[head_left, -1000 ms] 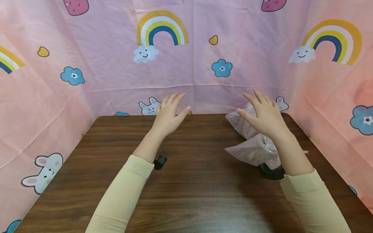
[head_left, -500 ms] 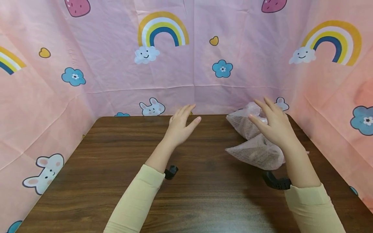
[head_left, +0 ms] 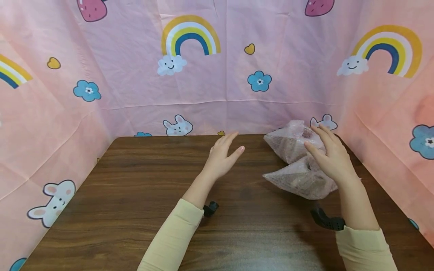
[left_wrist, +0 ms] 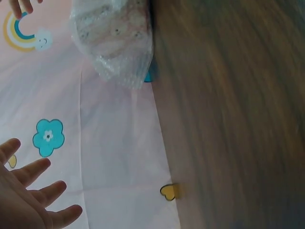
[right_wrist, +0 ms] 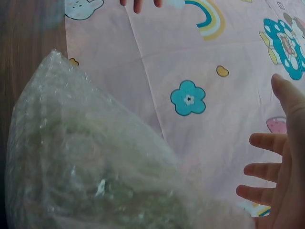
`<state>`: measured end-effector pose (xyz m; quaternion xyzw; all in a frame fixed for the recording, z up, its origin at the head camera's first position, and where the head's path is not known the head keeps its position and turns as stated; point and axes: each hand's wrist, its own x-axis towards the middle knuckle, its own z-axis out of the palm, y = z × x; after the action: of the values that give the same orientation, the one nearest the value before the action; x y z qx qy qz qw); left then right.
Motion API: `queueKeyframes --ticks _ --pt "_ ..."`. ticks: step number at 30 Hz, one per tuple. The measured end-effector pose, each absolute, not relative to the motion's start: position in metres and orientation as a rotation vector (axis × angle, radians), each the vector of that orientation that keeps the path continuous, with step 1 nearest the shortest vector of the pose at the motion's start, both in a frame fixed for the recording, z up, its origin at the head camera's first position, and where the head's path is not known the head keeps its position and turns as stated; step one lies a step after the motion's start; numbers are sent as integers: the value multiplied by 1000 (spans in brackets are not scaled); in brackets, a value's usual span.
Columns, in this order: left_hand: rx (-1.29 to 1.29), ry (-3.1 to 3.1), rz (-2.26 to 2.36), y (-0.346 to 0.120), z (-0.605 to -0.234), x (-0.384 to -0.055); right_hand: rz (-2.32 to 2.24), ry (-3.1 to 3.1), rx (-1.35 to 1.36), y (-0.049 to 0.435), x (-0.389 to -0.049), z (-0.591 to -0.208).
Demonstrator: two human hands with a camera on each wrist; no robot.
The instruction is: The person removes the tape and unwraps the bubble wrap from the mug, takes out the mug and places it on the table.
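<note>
Two bubble-wrapped bundles lie at the right of the wooden table, the back bundle [head_left: 288, 141] against the front bundle [head_left: 301, 180]. Cloudy wrap blurs what is inside them. My right hand [head_left: 330, 156] hovers with spread fingers and overlaps both bundles in the head view; seen from the right wrist, the nearer wrapped bundle [right_wrist: 90, 157] fills the lower left, apart from the fingers [right_wrist: 267, 143]. Left of the bundles, my left hand [head_left: 222, 156] is held in the air over the table with fingers extended, holding nothing. The left wrist view shows a bundle [left_wrist: 114, 38] beyond it.
A dark wood table [head_left: 152, 195] spans the scene. Pink cloth [head_left: 210, 86] printed with rainbows, flowers and rabbits hangs behind it and along both sides. A black wrist camera [head_left: 211, 209] sits below the left hand, another black wrist camera [head_left: 327, 220] below the right.
Both hands have moved to the right and closer to the body, fingers still spread. More of the two bundles shows from behind the right hand. The bundles have stayed in place.
</note>
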<state>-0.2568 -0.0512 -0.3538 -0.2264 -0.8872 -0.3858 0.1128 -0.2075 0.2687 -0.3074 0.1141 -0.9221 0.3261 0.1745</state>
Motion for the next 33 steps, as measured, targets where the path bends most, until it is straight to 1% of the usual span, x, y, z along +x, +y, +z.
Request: queueKeyframes --ticks 5,12,33 --pt "-682 -2600 -1224 -40 -362 -255 973 -2605 323 278 -207 -312" --pt "-703 -2610 -1388 -22 -365 -249 1020 -2610 356 293 -204 -316" --pt "-763 -2594 -1568 17 -387 -244 1048 -2773 371 313 -203 -328"
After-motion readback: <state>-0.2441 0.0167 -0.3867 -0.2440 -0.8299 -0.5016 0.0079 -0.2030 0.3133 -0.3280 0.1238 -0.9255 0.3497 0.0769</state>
